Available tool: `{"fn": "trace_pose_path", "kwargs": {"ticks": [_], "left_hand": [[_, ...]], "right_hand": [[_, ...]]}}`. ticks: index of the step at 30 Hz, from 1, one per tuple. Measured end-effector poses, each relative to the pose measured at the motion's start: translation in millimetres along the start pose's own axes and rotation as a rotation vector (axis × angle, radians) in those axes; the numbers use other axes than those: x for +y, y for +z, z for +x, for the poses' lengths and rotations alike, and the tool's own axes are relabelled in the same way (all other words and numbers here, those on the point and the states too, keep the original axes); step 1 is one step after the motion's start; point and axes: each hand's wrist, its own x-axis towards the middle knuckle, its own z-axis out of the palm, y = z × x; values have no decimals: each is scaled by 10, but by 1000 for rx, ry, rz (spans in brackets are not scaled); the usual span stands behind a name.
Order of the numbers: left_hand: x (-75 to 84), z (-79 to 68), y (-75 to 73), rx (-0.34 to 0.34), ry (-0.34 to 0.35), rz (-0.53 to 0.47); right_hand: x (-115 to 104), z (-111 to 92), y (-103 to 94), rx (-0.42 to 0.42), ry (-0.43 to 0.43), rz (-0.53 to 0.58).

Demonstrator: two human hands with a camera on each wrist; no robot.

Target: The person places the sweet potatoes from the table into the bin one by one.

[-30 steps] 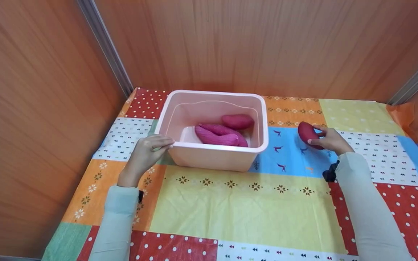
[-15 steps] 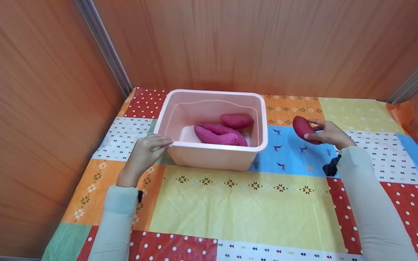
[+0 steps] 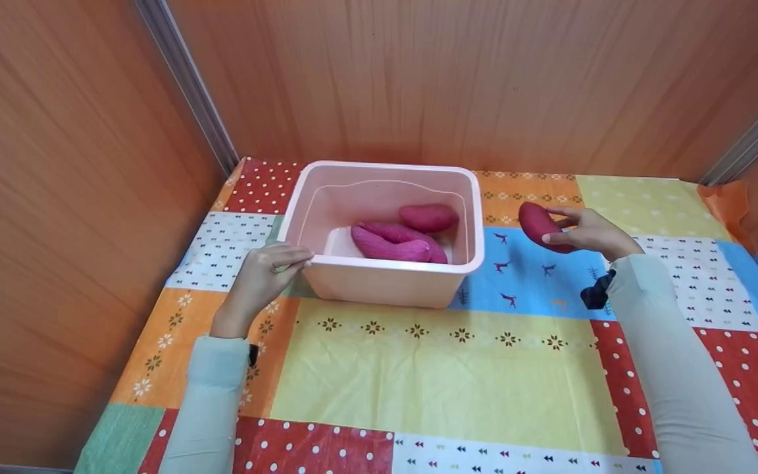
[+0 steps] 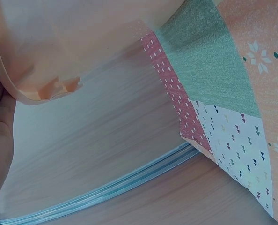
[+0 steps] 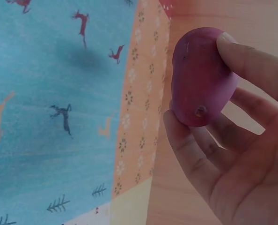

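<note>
Between the thumb and fingers of my right hand [image 3: 593,234] is a reddish-purple sweet potato [image 3: 540,225], held above the blue patch of the cloth, to the right of the bin. The right wrist view shows the same sweet potato [image 5: 202,77] with the thumb on one side and fingertips on the other. My left hand [image 3: 264,276] pinches the front left corner of the pale pink plastic bin [image 3: 385,284] at its rim. Three sweet potatoes lie in the bin: one [image 3: 428,217] at the back right, and a crossed pair [image 3: 389,245] in front of it.
A patchwork-print tablecloth [image 3: 445,375] covers the table. Wood-grain panels [image 3: 379,79] stand behind and at both sides, joined by metal strips [image 3: 188,85] at the corners. An orange bit of cloth [image 3: 724,204] bunches up at the far right corner.
My right hand has raised the sweet potato off the cloth and carried it a little left toward the bin. The left hand stays at the rim.
</note>
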Motion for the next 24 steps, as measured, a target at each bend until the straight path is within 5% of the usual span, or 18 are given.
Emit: {"fn": "trace_pose_path", "kwargs": {"ticks": [24], "left_hand": [[-5,-1,8,6,9,1]], "right_hand": [[-419,-78,-101,-33,-66,-68]]}}
